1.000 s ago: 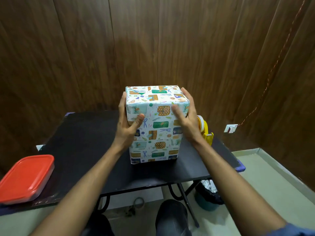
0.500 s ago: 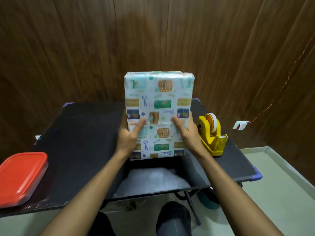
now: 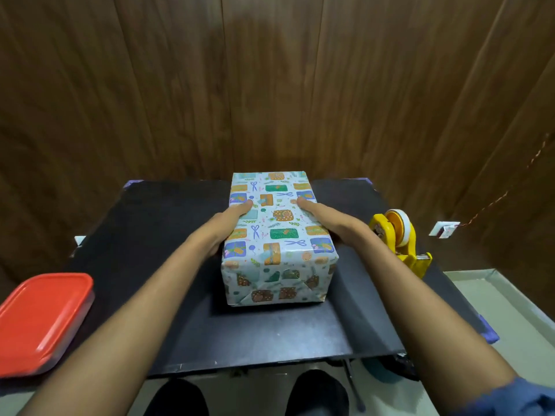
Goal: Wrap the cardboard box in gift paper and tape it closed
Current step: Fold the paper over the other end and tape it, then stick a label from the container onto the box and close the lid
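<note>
From my head camera, looking down: the wrapped box (image 3: 277,235) lies flat on the black table (image 3: 156,265), long side running away from me, its near end showing the folded triangular flaps of gift paper. My left hand (image 3: 229,223) is against the box's left side, thumb laid over the top edge onto the printed paper, the other fingers down along the side where I can't see them well. My right hand (image 3: 326,219) mirrors it on the right side, thumb stretched forward on the top face, the rest of the hand curled over the edge. So each grip clasps the box from its own side, both hands touching it. Just beyond my right wrist, near the table's right edge, stands the yellow tape dispenser (image 3: 399,238) with its roll of tape, apart from the box. Over at the near left corner sits a container with a red lid (image 3: 42,316), well apart from everything else. Behind the table runs a dark wood-panelled wall (image 3: 270,85).
</note>
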